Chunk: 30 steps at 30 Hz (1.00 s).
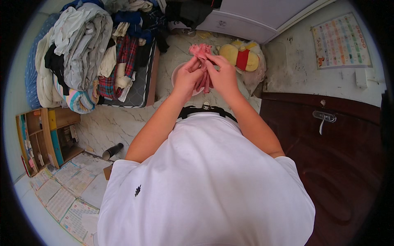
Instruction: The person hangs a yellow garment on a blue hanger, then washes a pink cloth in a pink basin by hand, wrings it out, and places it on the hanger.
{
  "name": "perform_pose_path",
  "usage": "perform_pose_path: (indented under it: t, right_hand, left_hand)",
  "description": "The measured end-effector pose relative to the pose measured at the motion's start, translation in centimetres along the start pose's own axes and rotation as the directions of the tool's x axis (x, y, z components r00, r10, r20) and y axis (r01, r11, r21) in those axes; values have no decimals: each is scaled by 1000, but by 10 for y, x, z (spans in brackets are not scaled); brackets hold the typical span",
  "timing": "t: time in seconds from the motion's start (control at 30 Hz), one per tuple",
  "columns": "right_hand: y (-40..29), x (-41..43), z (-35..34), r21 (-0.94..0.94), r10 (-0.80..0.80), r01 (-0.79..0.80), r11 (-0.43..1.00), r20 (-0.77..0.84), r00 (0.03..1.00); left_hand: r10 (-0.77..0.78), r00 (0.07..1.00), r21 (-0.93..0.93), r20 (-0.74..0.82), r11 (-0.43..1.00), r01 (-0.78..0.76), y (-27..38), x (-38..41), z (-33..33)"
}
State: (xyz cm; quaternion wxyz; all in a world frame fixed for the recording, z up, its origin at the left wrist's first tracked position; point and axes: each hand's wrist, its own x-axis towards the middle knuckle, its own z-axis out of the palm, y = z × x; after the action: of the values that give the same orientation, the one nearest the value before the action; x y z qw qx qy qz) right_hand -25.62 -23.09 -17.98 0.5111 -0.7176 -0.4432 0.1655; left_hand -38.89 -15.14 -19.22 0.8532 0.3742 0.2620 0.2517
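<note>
Both hands grip a crumpled pink cloth [200, 50] in front of me at chest height or lower. My left hand [190, 76] pinches its left side between thumb and fingers. My right hand [223, 72] pinches the other side, close to the left. One bunched end sticks up past the fingertips, and the rest hangs down between the palms. Below the hands is a pale round basin [175, 74], mostly hidden by them; its contents cannot be made out.
A mattress [132, 89] heaped with folded clothes and bedding [83, 43] is at the left. A yellow plush toy [243, 57] in clear plastic lies right of the basin. A dark wooden door [307, 138] is at the right. A black cylinder [113, 151] lies on the floor near a wooden shelf [49, 138].
</note>
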Motion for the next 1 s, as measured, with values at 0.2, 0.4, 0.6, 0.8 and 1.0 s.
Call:
perform_pose_path:
  t: [0.2, 0.4, 0.6, 0.8, 1.0]
  right_hand:
    - [2, -1, 4, 124, 156, -153, 980, -15, 988]
    - [24, 4, 4, 370, 393, -401, 838, 101, 914]
    - [20, 0, 13, 314, 255, -253, 915, 35, 966]
    - [34, 3, 5, 456, 334, -385, 802, 193, 923]
    - [38, 1, 7, 527, 451, -444, 725, 124, 884]
  left_hand:
    - [-5, 1000, 125, -21, 992, 8, 6, -4, 5]
    - [19, 999, 103, -32, 995, -16, 3, -2, 7]
    - [-5, 1000, 257, -21, 966, 10, -4, 1, -5]
    - [-18, 994, 99, -104, 995, 29, -1, 2, -1]
    - [68, 997, 202, -47, 978, -57, 5, -2, 9]
